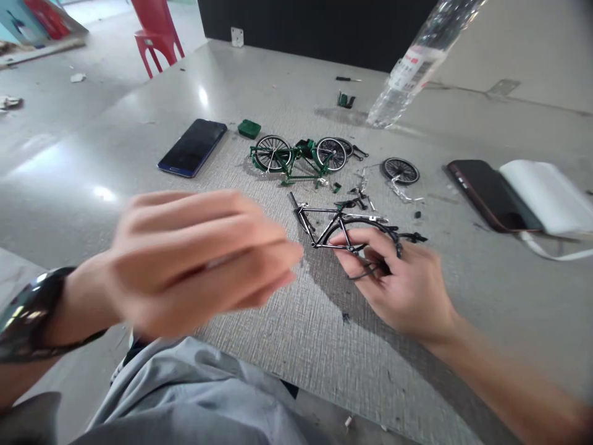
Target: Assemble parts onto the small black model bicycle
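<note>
My right hand (393, 272) grips a black model bicycle frame (319, 228) by its rear end, thumb and fingers closed about the curved rear fender. The frame is held over the table with its front end pointing left. My left hand (204, 259) is raised left of the frame, apart from it and blurred by motion. Its fingers are pressed together in a pinch, and anything between them is hidden. Beyond the frame lie a green model bicycle (296, 161), a loose spoked wheel (401, 170) and several small black and silver parts (362, 198).
A dark phone (193, 147) lies at the left, with a green piece (249, 128) beside it. A clear plastic bottle (412, 71) stands at the back. A second phone (491, 194) and a white power bank (549, 191) with a cable lie right. A small screwdriver (347, 79) lies far back.
</note>
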Available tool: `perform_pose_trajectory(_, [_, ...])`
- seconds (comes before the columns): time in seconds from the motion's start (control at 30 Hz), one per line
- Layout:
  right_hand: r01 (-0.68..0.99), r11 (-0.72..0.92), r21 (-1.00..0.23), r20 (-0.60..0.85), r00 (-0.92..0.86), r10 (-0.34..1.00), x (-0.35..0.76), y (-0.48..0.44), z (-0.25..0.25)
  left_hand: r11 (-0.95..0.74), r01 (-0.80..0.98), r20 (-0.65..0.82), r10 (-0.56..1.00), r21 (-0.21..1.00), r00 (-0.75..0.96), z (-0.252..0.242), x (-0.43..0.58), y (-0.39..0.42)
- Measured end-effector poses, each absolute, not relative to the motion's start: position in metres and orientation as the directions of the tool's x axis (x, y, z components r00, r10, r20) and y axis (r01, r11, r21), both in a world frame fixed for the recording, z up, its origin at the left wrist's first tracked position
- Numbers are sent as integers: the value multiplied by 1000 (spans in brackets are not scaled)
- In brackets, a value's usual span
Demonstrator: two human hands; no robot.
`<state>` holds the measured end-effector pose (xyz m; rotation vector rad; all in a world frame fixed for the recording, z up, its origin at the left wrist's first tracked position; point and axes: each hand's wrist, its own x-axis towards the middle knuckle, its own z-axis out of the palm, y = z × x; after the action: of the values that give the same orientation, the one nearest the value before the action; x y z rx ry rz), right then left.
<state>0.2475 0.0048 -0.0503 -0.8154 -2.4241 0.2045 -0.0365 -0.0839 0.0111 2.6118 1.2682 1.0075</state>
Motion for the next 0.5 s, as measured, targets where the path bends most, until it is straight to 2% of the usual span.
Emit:
perform_pose_trajectory(0.1, [519, 802, -296, 460, -659, 595, 248, 5, -50, -683, 709, 482, 687, 173, 544, 0, -22, -48])
perform_pose_trajectory(0.2, [532, 804, -265, 467, -659, 590, 248, 5, -49, -667, 729, 402, 717, 155, 570, -16, -8, -21])
perform_pose_trajectory(0.33, [524, 820, -233, 477, -673, 565, 247, 5, -48, -671, 711, 250, 740, 212, 624, -32, 7, 2])
perform_pose_trajectory(0.5, [526, 819, -231, 480, -670, 566, 245, 6, -48, -658, 651, 302, 753, 379, 585, -44, 13, 12])
